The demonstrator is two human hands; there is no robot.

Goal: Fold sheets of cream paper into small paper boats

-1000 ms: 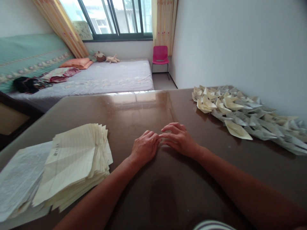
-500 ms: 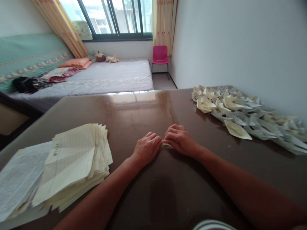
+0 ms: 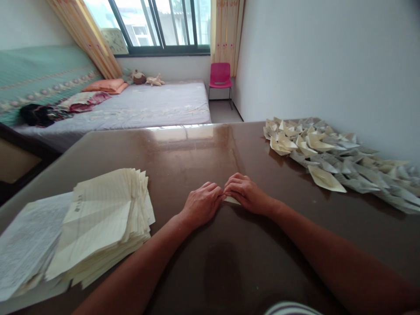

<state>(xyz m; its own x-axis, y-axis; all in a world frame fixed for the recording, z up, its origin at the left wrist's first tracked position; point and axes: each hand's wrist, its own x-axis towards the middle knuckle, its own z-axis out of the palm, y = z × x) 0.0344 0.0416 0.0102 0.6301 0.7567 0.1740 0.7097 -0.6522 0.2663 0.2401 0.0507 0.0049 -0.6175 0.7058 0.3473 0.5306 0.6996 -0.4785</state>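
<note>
My left hand and my right hand rest side by side on the brown table, fingertips touching. Both have their fingers curled and pressed down on a small folded piece of cream paper. Only a sliver of that paper shows between and under the hands. A stack of cream lined sheets lies to the left of my left forearm. A heap of folded paper boats spreads along the table's right side by the wall.
Printed grey sheets lie under the stack at the table's left edge. Beyond the table stands a bed with pillows and clothes, a pink chair and a window with curtains. A white wall runs along the right.
My right hand's fingers have curled in from spread to closed, and both hands have drawn slightly toward me, pressing on the folded paper, whose edge now shows.
</note>
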